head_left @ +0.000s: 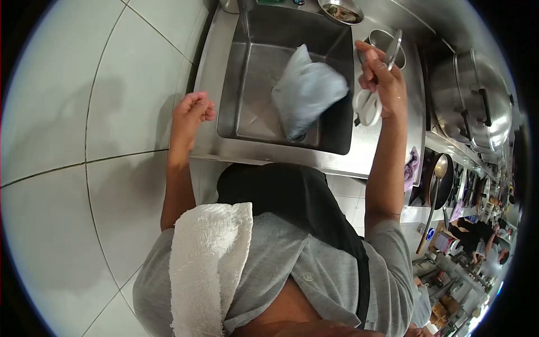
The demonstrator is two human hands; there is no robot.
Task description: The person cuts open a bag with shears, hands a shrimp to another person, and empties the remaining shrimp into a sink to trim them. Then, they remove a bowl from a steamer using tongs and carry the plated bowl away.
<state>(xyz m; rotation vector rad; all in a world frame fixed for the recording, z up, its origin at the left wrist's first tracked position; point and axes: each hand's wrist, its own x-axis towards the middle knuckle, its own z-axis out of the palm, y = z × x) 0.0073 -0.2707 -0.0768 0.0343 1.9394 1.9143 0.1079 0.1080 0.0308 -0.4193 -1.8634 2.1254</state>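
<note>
My right hand point(384, 76) is above the counter at the sink's right side, its fingers closed around a pair of scissors point(368, 109). The white handles hang below the hand and the metal blades stick out above it. My left hand point(193, 111) is beside the sink's left rim, fingers curled in, with nothing visible in them. Between the hands, a whitish plastic bag point(309, 92) is in the steel sink point(252, 95). The bag is blurred, and its contents cannot be made out.
A metal bowl with food point(341, 11) stands behind the sink, and a steel container point(382, 40) is near my right hand. Large lidded pots point(471, 101) and a wok with a ladle point(441, 168) are to the right. Other people are in the far right background.
</note>
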